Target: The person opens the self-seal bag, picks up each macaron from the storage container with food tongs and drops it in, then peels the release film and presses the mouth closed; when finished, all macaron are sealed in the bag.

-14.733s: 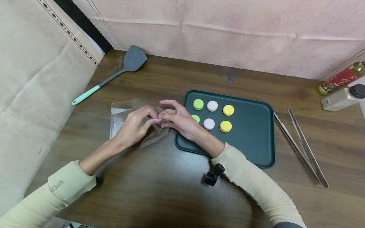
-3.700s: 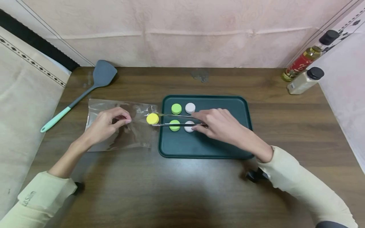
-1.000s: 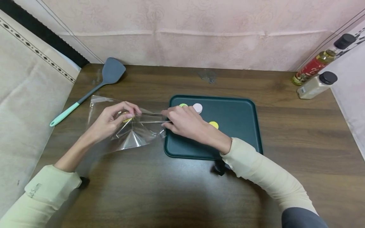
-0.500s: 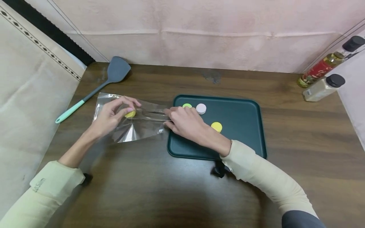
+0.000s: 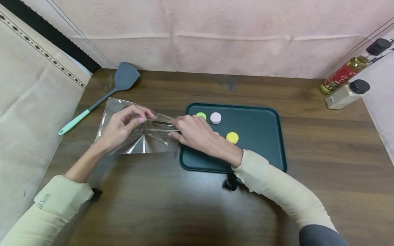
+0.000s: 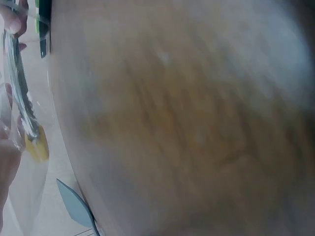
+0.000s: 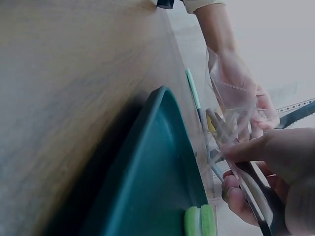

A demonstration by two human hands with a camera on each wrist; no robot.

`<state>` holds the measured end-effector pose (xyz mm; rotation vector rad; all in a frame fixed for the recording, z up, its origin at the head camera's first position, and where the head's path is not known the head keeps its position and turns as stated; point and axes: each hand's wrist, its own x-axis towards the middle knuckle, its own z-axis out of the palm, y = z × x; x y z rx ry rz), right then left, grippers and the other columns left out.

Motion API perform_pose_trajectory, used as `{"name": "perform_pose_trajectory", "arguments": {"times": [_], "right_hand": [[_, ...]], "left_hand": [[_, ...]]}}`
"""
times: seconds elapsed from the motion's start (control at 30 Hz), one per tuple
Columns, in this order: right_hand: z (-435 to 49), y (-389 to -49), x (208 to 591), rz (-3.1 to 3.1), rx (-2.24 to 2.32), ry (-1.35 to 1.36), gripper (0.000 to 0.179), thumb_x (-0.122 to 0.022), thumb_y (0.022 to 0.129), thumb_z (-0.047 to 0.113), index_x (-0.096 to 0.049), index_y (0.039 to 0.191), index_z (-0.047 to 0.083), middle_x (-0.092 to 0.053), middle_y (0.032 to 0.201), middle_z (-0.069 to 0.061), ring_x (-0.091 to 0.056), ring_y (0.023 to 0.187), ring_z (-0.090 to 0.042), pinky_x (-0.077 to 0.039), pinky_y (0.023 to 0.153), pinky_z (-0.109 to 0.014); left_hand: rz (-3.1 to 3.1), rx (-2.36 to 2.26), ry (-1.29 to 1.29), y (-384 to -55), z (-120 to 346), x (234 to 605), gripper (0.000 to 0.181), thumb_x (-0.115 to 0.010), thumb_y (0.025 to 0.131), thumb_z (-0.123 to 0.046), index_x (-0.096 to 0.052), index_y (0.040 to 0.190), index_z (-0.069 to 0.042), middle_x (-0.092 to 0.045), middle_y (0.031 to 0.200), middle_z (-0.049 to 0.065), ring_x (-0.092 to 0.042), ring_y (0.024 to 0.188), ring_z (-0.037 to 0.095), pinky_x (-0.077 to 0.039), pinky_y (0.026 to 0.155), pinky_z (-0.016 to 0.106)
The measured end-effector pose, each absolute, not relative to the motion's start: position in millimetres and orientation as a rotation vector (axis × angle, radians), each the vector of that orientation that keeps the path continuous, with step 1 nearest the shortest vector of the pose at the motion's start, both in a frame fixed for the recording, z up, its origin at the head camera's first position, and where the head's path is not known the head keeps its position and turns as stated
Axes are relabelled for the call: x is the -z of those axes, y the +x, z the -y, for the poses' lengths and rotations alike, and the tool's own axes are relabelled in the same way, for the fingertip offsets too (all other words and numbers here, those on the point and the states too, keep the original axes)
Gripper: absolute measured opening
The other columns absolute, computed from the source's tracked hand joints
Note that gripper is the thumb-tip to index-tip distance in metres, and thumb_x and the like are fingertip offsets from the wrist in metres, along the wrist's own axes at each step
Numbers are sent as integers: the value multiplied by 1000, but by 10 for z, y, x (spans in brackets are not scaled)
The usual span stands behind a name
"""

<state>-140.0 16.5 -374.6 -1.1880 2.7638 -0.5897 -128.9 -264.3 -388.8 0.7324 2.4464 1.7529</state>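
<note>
My left hand [image 5: 123, 124] pinches a clear plastic bag [image 5: 154, 140], lifting its upper layer. With my right hand [image 5: 200, 136] I hold metal tongs [image 7: 256, 191], whose arms reach into the bag's mouth from the right. Between the tong tips is a yellow macaron [image 6: 37, 145], inside the bag; my left fingers hide it in the head view. A dark green tray [image 5: 252, 136] lies under my right forearm. On it sit a yellow macaron [image 5: 232, 138], a white macaron [image 5: 215, 118] and a green macaron [image 5: 201, 115]; my right hand covers others there.
A grey spatula with a mint handle [image 5: 74, 122] lies behind and left of the bag. At the back right stand a red-labelled bottle [image 5: 341, 75] and a black-capped jar [image 5: 341, 97]. Pale cloth [image 5: 215, 37] hangs along the table's back edge.
Earlier both hands worked at the bag, while the tongs lay right of the tray. Then the right hand took the tongs and carried one yellow macaron from the tray leftward into the bag.
</note>
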Motion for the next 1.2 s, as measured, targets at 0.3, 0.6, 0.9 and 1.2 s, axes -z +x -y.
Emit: {"name": "perform_pose_trajectory", "arguments": {"times": [0.3,0.6,0.9,1.2], "right_hand": [[-6,-1361,3731,-2803,469,-1232,40,-73,108,31,-73,140,5,-80,110,-10,-66,67,-16,-45,51,-24],[107,-1343,3760,-2852,391,-1255,37,-71,109,34,-76,135,8,-81,115,-10,-67,69,-18,-53,53,-33],[68,-1358,3808,-2847,388,-1215,39,-72,109,34,-75,137,6,-81,115,-11,-67,66,-16,-45,50,-25],[132,-1339,3832,-2879,384,-1228,36,-71,110,34,-76,133,7,-80,109,-8,-64,64,-16,-51,51,-28]], "left_hand": [[-2374,-1875,787,-1285,2660,3900,6,-55,109,10,-60,110,12,-76,123,4,-70,123,16,-53,102,21],[-2345,-1815,838,-1291,2635,3906,7,-59,109,7,-65,112,9,-76,126,1,-70,120,15,-54,95,21],[-2526,-1654,779,-1273,2739,3859,10,-62,106,9,-70,105,4,-75,125,-1,-65,123,14,-50,92,23],[-2540,-1669,702,-1264,2702,3865,10,-66,104,9,-75,104,3,-75,123,-3,-67,119,14,-52,91,21]]}}
